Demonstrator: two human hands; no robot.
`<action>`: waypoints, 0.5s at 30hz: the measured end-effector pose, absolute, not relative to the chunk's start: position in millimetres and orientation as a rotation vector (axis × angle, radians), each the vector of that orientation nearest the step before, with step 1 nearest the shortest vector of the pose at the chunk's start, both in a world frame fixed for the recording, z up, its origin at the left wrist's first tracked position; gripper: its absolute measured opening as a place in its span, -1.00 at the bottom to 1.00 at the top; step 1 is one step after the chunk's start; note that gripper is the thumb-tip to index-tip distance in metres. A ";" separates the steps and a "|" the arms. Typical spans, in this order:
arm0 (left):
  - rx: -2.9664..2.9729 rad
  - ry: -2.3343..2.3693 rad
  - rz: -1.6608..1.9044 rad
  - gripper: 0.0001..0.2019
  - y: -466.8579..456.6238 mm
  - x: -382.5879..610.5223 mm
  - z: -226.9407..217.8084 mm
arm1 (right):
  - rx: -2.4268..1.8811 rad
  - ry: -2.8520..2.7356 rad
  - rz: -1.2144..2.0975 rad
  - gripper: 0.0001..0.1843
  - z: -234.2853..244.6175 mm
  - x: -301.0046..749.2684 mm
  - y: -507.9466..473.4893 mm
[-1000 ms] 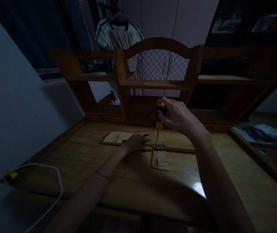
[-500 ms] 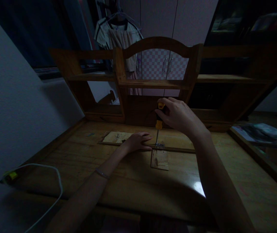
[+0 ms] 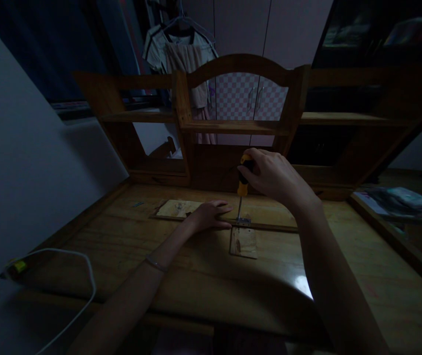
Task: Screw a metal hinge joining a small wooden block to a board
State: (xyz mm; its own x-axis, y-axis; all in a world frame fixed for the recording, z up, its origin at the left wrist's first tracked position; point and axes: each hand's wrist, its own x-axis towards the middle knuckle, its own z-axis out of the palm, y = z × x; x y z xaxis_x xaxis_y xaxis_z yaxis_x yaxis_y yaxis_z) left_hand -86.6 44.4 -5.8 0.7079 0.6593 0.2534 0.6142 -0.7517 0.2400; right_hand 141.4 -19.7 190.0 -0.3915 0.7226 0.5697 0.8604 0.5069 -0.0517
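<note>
My right hand (image 3: 270, 170) is closed around the yellow and black handle of a screwdriver (image 3: 242, 189), which stands nearly upright. Its tip meets a small metal hinge (image 3: 243, 222) at the joint between two pieces of wood. One is a long thin board (image 3: 273, 215) lying across the desk; the other is a small square wooden piece (image 3: 244, 242) on the near side of the hinge. My left hand (image 3: 211, 216) lies with fingers spread on the long board, just left of the hinge, holding nothing.
A wooden desk (image 3: 129, 261) carries a shelf unit (image 3: 233, 129) along its back. At the left edge, a white cable (image 3: 88, 268) loops by a yellow and black object (image 3: 18, 267). A small thin item (image 3: 138, 204) lies left of the board. Plastic-wrapped things (image 3: 403, 202) are at the right.
The fingers and thumb of my right hand have shifted slightly on the screwdriver handle. My left hand, the boards and the hinge stay in place.
</note>
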 end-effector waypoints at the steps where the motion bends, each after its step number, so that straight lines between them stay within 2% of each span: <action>1: 2.775 1.042 0.489 -0.32 44.6 -86.8 -6.1 | -1.300 -2.221 -0.340 -0.71 189.9 141.4 -19.6; 9: 2.799 1.026 0.496 -0.33 44.8 -86.4 -6.4 | -1.233 -2.212 -0.299 -0.72 187.0 143.0 -17.1; 15: 2.810 1.035 0.485 -0.34 40.6 -85.6 -2.4 | -1.164 -2.252 -0.212 -0.50 187.7 142.4 -19.5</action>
State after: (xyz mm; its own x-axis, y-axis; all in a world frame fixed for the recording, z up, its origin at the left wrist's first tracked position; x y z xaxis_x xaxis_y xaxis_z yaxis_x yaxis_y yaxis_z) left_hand -85.6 40.6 -2.4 0.7168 0.6475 0.2586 0.6130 -0.7620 0.2086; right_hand 142.4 -19.5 187.7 -0.4441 0.6931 0.5678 0.7868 0.6048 -0.1228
